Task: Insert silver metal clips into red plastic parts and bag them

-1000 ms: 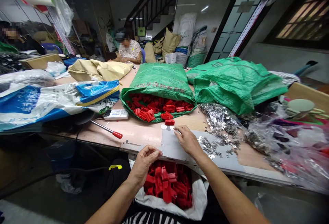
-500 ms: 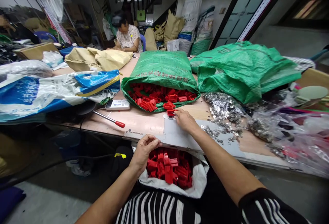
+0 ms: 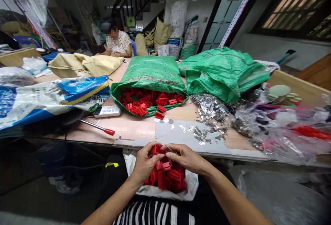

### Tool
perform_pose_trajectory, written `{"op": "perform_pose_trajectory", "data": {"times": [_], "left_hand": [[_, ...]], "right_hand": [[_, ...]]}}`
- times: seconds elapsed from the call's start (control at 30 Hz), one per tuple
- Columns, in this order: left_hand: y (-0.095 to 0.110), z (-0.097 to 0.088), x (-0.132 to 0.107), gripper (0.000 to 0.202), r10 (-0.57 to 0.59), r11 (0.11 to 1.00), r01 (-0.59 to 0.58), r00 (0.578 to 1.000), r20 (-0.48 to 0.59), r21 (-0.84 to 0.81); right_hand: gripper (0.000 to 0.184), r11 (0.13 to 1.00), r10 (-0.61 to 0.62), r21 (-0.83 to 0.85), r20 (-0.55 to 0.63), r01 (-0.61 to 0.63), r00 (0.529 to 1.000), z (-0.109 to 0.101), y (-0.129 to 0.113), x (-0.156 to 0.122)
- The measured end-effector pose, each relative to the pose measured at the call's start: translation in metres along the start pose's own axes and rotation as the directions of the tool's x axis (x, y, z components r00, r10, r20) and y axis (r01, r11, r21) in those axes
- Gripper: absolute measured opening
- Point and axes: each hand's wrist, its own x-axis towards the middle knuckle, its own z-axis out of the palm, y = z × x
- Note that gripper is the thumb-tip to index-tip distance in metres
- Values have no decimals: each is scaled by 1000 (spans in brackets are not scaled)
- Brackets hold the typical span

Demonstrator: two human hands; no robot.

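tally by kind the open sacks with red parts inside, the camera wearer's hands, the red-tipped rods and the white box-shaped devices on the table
open sacks with red parts inside: 2 (green sack, white sack)
hands: 2 (left hand, right hand)
red-tipped rod: 1
white box-shaped device: 1
total: 6

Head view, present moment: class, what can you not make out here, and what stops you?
Held red piece, full shape: head view, partly covered by the left hand.
Thin item at the right hand, what it is: head view, too small.
Loose metal parts, exact outlines: head view, too small.
Blue-and-white bag, left end: head view, cut off by the left edge.
Green sack, deeper contents: head view, hidden by its upper side.
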Motion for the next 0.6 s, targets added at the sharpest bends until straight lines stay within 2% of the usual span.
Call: {"op": "perform_pose_trajectory", "data": {"times": [0.07, 0.1, 0.13, 0.17, 0.23, 0.27, 0.33, 0.47, 0.6], "left_hand": [[2, -1, 0, 29, -46, 994, 46, 999, 3, -103], [2, -2, 0, 30, -75, 984, 75, 997, 4, -160], [3, -2, 1, 31, -101, 972, 100, 995, 5, -211], [4, -3, 1, 33, -123, 961, 120, 992, 2, -250], [5, -4, 1, 34, -150, 945, 141, 989, -8, -296], [5, -4, 1, 35, -154, 941, 142, 988, -13, -307], [6, -4, 0, 36, -147, 940, 135, 989, -15, -314], [3, -3, -1, 36, -113, 948, 103, 993, -17, -302], [-1, -4, 0, 36, -77, 967, 66, 996, -34, -247]], "right_hand": [[32, 996, 43, -70, -75, -48, 996, -16, 7, -2], [29, 979, 69, -176, -174, -100, 982, -25, 11, -1], [26, 937, 83, -300, -307, -179, 948, -35, 16, 0], [23, 863, 85, -415, -441, -287, 894, -45, 22, 1], [21, 741, 67, -503, -604, -445, 794, -61, 32, 5], [20, 706, 61, -515, -640, -486, 766, -66, 36, 7], [17, 670, 49, -533, -663, -517, 747, -72, 42, 13], [12, 625, 28, -565, -673, -538, 739, -70, 48, 24], [11, 626, 8, -574, -672, -527, 741, -70, 50, 31]]}}
